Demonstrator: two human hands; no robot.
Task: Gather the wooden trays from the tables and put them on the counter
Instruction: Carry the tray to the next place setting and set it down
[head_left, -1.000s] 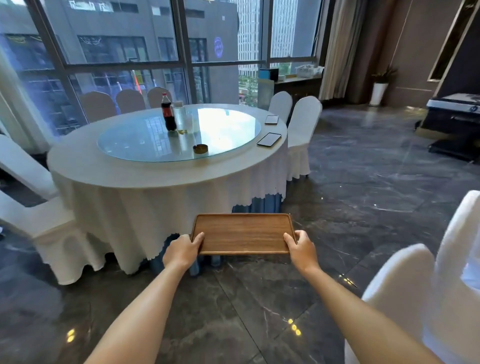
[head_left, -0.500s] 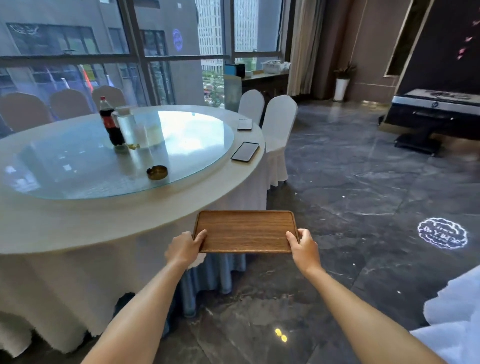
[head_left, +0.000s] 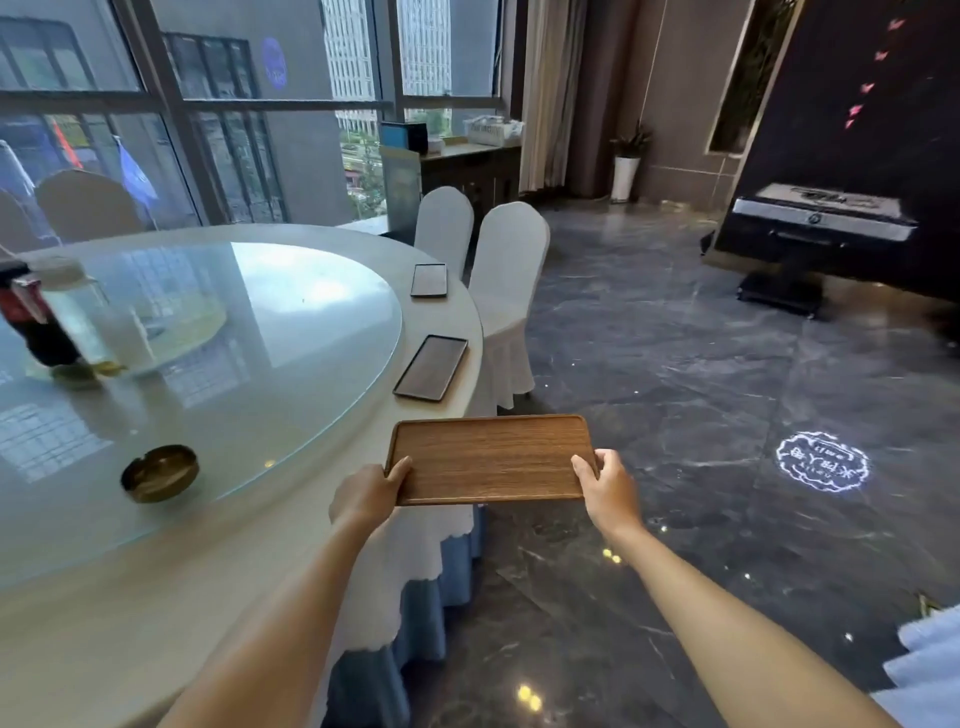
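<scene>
Ashtray: a brass-coloured ashtray (head_left: 159, 473) sits on the glass turntable (head_left: 260, 332) at the far left; nothing can be made out inside it.
Bottles: a dark cola bottle (head_left: 31, 322) and a pale clear bottle (head_left: 78, 312) stand just beside each other near the left edge of the turntable; the blur hides how full they are.
Round table: the cloth-covered round table (head_left: 156, 597) fills the left half of the view, its rim running just left of the carried tray.
Left hand: the left hand (head_left: 370, 496) pinches the tray's left short edge, thumb on top and fingers underneath.
Tray in hand: the wooden tray (head_left: 491, 460) is held level, empty, with its long axis running left to right between the two hands, over the table's edge and the floor.
Tray on table, near: a second flat tray (head_left: 431, 368) lies on the table rim ahead and slightly left of the hands, long axis pointing away and tilted right; it holds nothing. The left hand looks the nearer one.
Tray on table, far: a third tray (head_left: 429, 280) lies farther along the rim, also bare.
Right hand: the right hand (head_left: 608, 488) grips the right short edge in the same pinch.
Counter: a sideboard (head_left: 470, 171) stands by the window beyond two covered chairs (head_left: 506, 291); whether it is the counter meant cannot be told.
</scene>
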